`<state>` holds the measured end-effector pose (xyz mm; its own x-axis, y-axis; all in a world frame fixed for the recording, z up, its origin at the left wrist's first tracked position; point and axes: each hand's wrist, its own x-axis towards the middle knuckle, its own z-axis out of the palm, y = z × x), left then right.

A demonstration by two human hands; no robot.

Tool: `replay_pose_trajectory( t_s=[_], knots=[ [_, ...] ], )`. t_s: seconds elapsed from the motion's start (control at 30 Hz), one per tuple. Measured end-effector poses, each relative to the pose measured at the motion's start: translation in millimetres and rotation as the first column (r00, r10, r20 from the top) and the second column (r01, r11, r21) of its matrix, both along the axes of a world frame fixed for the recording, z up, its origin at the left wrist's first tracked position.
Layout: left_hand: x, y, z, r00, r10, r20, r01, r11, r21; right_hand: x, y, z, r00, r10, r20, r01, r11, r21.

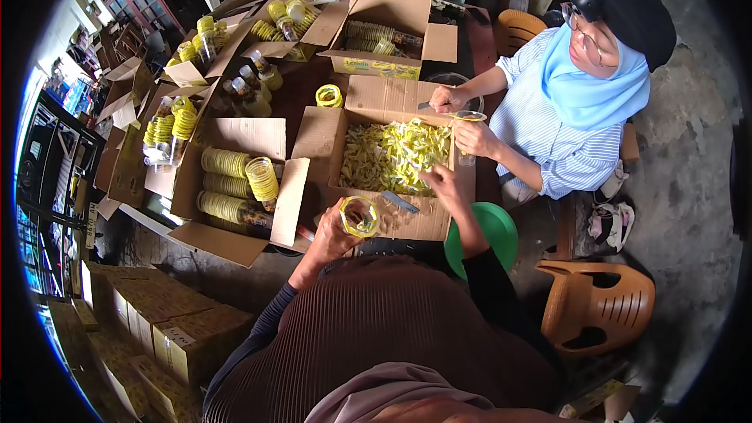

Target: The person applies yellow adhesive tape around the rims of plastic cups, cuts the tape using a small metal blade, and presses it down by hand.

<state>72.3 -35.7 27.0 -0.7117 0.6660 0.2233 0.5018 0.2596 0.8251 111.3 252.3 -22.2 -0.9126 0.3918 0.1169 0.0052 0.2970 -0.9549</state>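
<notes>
My left hand [333,235] is wrapped round a clear plastic cup [360,217] with a yellow rim, its mouth facing up towards me. At the front right edge of an open cardboard box [321,141], my right hand [445,186] has its fingers pinched together; what they hold, if anything, is too small to name. Cut yellow and white strips [392,153] fill that box. On its near flap, between my hands, lies a grey-blue blade-like tool [400,202].
Across the right corner, a co-worker [568,102] holds a knife [424,106] and a yellow-rimmed cup [468,116]. Boxes of stacked cups [225,162] stand left and behind. A green basin [493,235] is beside my right arm, with an orange chair [599,305] further right.
</notes>
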Motion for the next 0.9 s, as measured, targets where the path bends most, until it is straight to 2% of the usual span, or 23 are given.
replay_pose_trajectory(
  t_s=[0.03,0.07,0.1,0.17,0.2,0.23,0.3,0.37,0.43,0.5,0.57,0.67,0.73,0.83,0.9],
  knots=[
    [-2,0,-3,0.995,0.029,-0.094,-0.031,0.999,-0.014,-2,-1,-7,0.996,0.032,0.086,-0.046,0.984,0.170],
    [-5,-1,-5,0.997,0.027,-0.069,-0.032,0.998,-0.062,-11,0,-21,0.987,0.038,0.158,-0.070,0.977,0.201],
    [-6,-1,-3,0.997,0.031,-0.068,-0.036,0.997,-0.066,-21,1,-41,0.986,0.043,0.159,-0.074,0.977,0.198],
    [-7,1,3,0.998,0.055,-0.027,-0.056,0.998,-0.029,-37,1,-71,0.986,-0.067,0.150,0.071,0.997,-0.020],
    [-7,-2,-1,0.997,0.061,0.047,-0.060,0.998,-0.031,-41,-2,-75,0.988,-0.096,0.125,0.112,0.985,-0.130],
    [-8,-5,-6,0.997,0.060,0.046,-0.058,0.998,-0.035,-42,-5,-78,0.987,-0.097,0.124,0.114,0.984,-0.134],
    [-9,-10,-11,0.994,0.064,0.084,-0.069,0.996,0.054,-43,-15,-81,0.977,-0.210,-0.032,0.213,0.965,0.155],
    [-11,-14,-12,0.997,0.075,0.022,-0.075,0.997,0.005,-37,-20,-79,0.982,-0.186,0.032,0.179,0.972,0.150],
    [-12,-16,-13,0.996,0.086,-0.038,-0.088,0.995,-0.042,-31,-21,-75,0.986,-0.012,0.166,-0.064,0.893,0.446],
    [-13,-17,-13,0.981,0.117,-0.158,-0.130,0.989,-0.077,-25,-25,-76,0.981,0.065,0.185,-0.139,0.895,0.424],
    [-13,-15,-8,0.970,0.120,-0.213,-0.133,0.990,-0.046,-19,-29,-81,0.967,0.113,0.229,-0.226,0.792,0.567],
    [-15,-12,-4,0.970,0.137,-0.201,-0.154,0.985,-0.073,-16,-31,-84,0.963,0.125,0.239,-0.229,0.848,0.479],
    [-14,-9,2,0.951,0.162,-0.265,-0.189,0.979,-0.081,-14,-31,-86,0.952,0.141,0.270,-0.248,0.875,0.416],
    [-14,-7,7,0.926,0.157,-0.343,-0.200,0.975,-0.093,-12,-33,-87,0.970,0.128,0.207,-0.208,0.879,0.430],
    [-15,-5,4,0.911,0.162,-0.378,-0.220,0.969,-0.114,-11,-40,-82,0.995,0.047,-0.086,0.014,0.802,0.597]
  ],
)
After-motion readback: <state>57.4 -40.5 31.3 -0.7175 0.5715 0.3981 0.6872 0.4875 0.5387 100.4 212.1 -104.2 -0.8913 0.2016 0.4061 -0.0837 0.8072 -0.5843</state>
